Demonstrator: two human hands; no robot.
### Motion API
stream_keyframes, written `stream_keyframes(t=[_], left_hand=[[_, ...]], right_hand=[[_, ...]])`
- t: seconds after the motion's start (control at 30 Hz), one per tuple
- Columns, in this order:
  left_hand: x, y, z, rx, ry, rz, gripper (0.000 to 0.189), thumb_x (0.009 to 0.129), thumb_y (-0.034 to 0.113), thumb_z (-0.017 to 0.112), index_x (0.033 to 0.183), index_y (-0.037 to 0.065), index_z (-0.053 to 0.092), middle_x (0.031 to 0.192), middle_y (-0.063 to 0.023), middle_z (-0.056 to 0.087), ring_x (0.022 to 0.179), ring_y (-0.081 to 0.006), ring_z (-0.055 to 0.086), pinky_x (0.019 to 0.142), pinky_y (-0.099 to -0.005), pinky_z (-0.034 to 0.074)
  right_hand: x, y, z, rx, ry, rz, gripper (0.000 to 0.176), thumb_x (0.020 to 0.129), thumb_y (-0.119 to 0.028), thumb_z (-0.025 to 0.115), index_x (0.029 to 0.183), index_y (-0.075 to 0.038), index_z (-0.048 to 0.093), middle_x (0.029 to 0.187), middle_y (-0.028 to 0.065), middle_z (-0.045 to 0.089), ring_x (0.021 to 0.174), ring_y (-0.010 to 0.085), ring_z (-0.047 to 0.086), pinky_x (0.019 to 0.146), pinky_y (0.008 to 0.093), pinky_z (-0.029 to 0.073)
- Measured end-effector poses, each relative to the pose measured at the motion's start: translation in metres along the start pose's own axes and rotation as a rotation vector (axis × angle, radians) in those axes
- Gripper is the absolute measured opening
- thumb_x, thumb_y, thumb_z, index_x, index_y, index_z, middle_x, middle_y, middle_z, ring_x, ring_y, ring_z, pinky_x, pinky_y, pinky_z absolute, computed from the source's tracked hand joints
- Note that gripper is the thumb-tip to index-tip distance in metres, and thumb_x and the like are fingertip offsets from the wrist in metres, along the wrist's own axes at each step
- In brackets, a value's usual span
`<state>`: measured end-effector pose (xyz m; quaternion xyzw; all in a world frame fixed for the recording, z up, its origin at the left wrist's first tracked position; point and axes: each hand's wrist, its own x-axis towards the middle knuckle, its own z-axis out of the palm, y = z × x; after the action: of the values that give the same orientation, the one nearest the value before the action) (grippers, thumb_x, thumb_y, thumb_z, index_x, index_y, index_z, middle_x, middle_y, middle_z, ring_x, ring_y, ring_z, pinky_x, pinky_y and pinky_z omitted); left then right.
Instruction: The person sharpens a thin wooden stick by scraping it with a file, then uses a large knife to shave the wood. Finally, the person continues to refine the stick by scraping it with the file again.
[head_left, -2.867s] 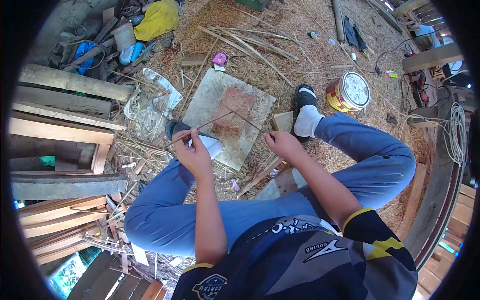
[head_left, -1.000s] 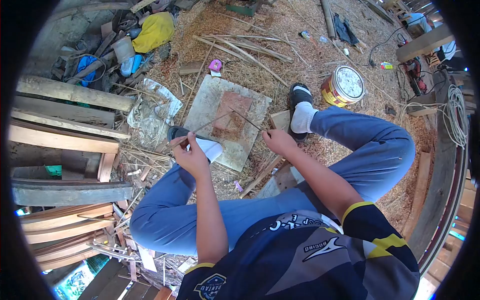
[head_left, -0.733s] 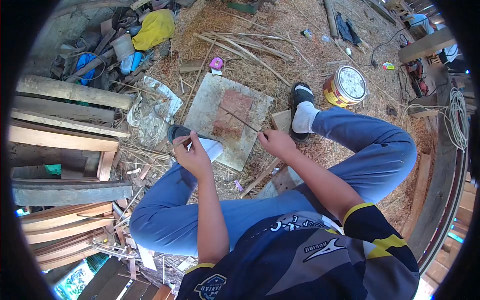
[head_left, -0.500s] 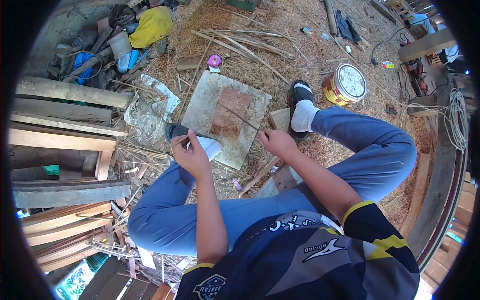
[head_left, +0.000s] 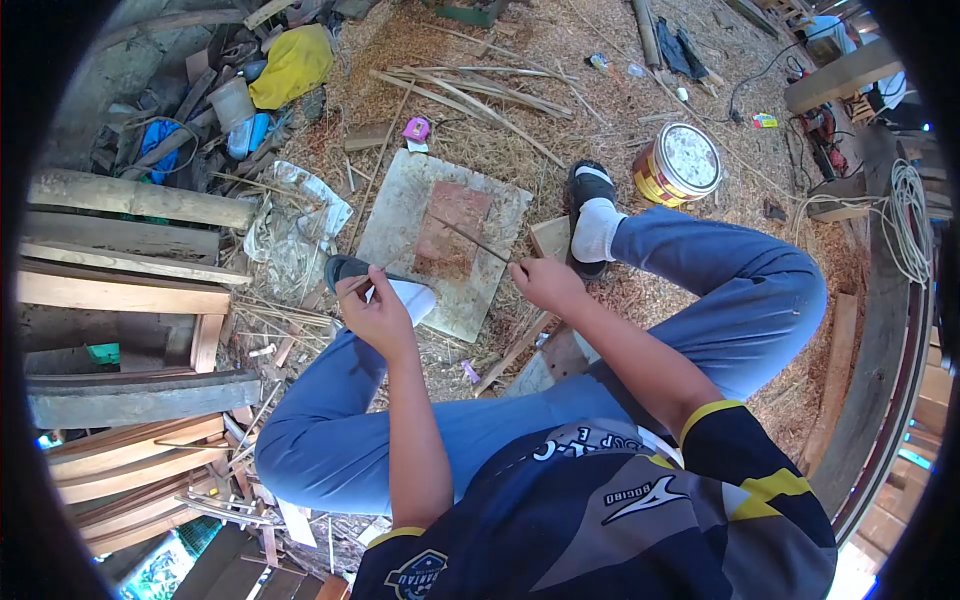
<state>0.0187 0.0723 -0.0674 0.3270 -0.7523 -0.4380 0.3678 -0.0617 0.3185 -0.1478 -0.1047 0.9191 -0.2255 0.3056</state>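
Observation:
My right hand is closed around one end of a thin dark rod, possibly a file. Its far end reaches over a reddish-brown rectangular block. Beneath that block lies a pale grey slab on the ground. My left hand pinches a short, thin wooden strip between thumb and fingers, above my left foot at the slab's near-left edge. The two hands are apart, one on either side of the slab's near part.
A paint bucket stands beyond my right foot. A pink tape measure sits at the slab's far edge. Loose wood strips lie across the shavings. Stacked planks line the left; a coiled cable hangs at right.
The whole view has shifted slightly, so the ground things appear a little further left. Both hands keep their grips, and the rod and strip have barely moved.

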Motion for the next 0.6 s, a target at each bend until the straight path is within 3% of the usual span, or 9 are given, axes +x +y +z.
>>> stream_keyframes(t=[0.1, 0.2, 0.3, 0.4, 0.6], left_hand=[[0.000, -0.008, -0.004, 0.028, -0.016, 0.096, 0.017, 0.098, 0.001, 0.072, 0.092, -0.007, 0.058, 0.095, -0.0130, 0.063, 0.083, -0.0204, 0.070, 0.073, -0.0315, 0.061], [0.001, -0.006, 0.000, -0.030, 0.009, 0.017, 0.018, 0.098, 0.001, 0.072, 0.092, -0.008, 0.058, 0.095, -0.0126, 0.063, 0.080, -0.0207, 0.068, 0.069, -0.0330, 0.059], [0.001, -0.022, -0.001, 0.013, 0.018, 0.110, 0.018, 0.097, 0.001, 0.072, 0.091, -0.008, 0.058, 0.095, -0.0129, 0.063, 0.078, -0.0217, 0.067, 0.067, -0.0342, 0.057], [0.001, -0.019, -0.003, -0.004, 0.022, 0.050, 0.018, 0.096, 0.000, 0.072, 0.091, -0.008, 0.058, 0.094, -0.0130, 0.062, 0.078, -0.0226, 0.066, 0.068, -0.0342, 0.057], [-0.001, -0.013, -0.002, 0.003, 0.012, 0.126, 0.017, 0.096, 0.000, 0.072, 0.092, -0.008, 0.057, 0.093, -0.0128, 0.061, 0.079, -0.0217, 0.067, 0.068, -0.0339, 0.057]], right_hand=[[0.008, 0.007, 0.009, 0.004, -0.057, 0.042, 0.054, 0.104, -0.049, 0.047, 0.103, -0.005, 0.079, 0.105, 0.0262, 0.075, 0.101, 0.0443, 0.072, 0.091, 0.0562, 0.056], [0.005, 0.005, 0.001, 0.015, -0.033, 0.010, 0.053, 0.104, -0.049, 0.047, 0.104, -0.006, 0.079, 0.106, 0.0258, 0.075, 0.101, 0.0442, 0.072, 0.092, 0.0560, 0.056], [-0.003, -0.004, 0.002, -0.003, -0.026, 0.013, 0.054, 0.105, -0.049, 0.046, 0.105, -0.006, 0.079, 0.106, 0.0250, 0.075, 0.101, 0.0444, 0.072, 0.092, 0.0556, 0.056], [-0.001, -0.008, -0.002, -0.009, -0.032, 0.032, 0.054, 0.105, -0.050, 0.046, 0.108, -0.006, 0.078, 0.108, 0.0240, 0.075, 0.102, 0.0444, 0.072, 0.092, 0.0552, 0.056], [0.008, 0.009, 0.008, -0.033, -0.059, 0.076, 0.056, 0.105, -0.051, 0.045, 0.114, -0.005, 0.076, 0.116, 0.0248, 0.074, 0.107, 0.0445, 0.071, 0.095, 0.0550, 0.056]])
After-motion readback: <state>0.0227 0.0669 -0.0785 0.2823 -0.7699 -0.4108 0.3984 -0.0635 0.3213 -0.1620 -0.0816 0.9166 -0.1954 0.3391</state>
